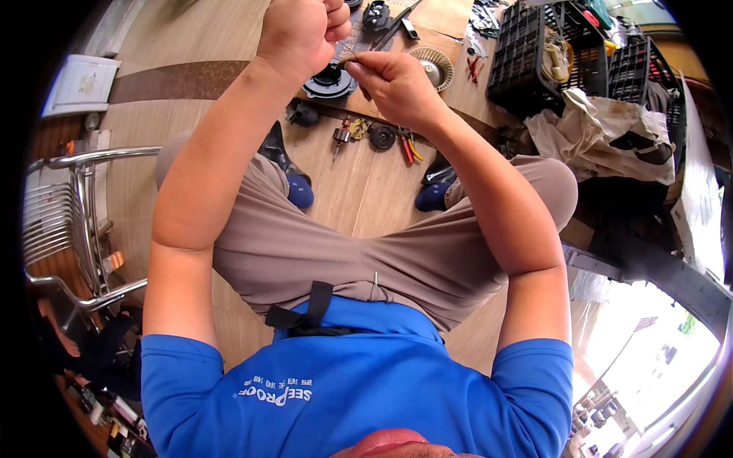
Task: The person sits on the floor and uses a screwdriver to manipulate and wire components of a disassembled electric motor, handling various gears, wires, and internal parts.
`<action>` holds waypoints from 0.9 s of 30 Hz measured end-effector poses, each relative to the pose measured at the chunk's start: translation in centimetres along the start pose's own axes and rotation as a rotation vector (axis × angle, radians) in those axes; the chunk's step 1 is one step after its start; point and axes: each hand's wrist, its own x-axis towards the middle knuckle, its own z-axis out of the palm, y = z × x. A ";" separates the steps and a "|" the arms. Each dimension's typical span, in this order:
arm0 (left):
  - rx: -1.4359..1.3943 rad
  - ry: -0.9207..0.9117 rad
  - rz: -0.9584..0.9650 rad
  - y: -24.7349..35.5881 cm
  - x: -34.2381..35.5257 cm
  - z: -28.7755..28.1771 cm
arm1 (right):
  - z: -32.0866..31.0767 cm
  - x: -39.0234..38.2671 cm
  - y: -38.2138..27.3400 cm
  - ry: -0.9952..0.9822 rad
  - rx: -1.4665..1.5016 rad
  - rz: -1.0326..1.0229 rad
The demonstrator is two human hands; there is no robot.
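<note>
My left hand [301, 34] is raised at the top of the view with its fingers curled closed; anything inside them is hidden. Just right of it, my right hand [395, 85] pinches thumb and fingertips together over a small dark piece too small to name. Below and between the two hands lies a round black motor housing [330, 90], partly covered by my left wrist. A pale blower wheel [435, 67] lies beyond my right hand, on the cardboard. Nearer my feet are a motor armature [341, 136], a round black part [382, 137] and red-and-yellow-handled pliers [409, 148].
Black plastic crates [523, 61] stand at the right, with a crumpled pale cloth [603, 133] beside them. A metal-framed chair [84, 214] is at the left. A black cylindrical part [303, 112] sits near my left foot. Small red clips [475, 69] lie near the crates.
</note>
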 end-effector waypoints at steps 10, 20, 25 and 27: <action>0.631 -0.006 0.048 -1.8 0.8 -0.8 | -3.0 -0.2 -1.6 0.029 -0.411 -0.180; 0.789 -0.011 -0.092 -2.9 0.3 -1.0 | -4.2 -0.5 -1.6 -0.016 -0.638 -0.157; 0.722 -0.213 -0.186 -3.6 1.0 -3.4 | -4.8 -0.2 -1.5 -0.007 -0.682 -0.198; 0.702 -0.178 -0.220 -4.1 0.3 -2.7 | -5.0 -0.3 -1.2 -0.002 -0.699 -0.209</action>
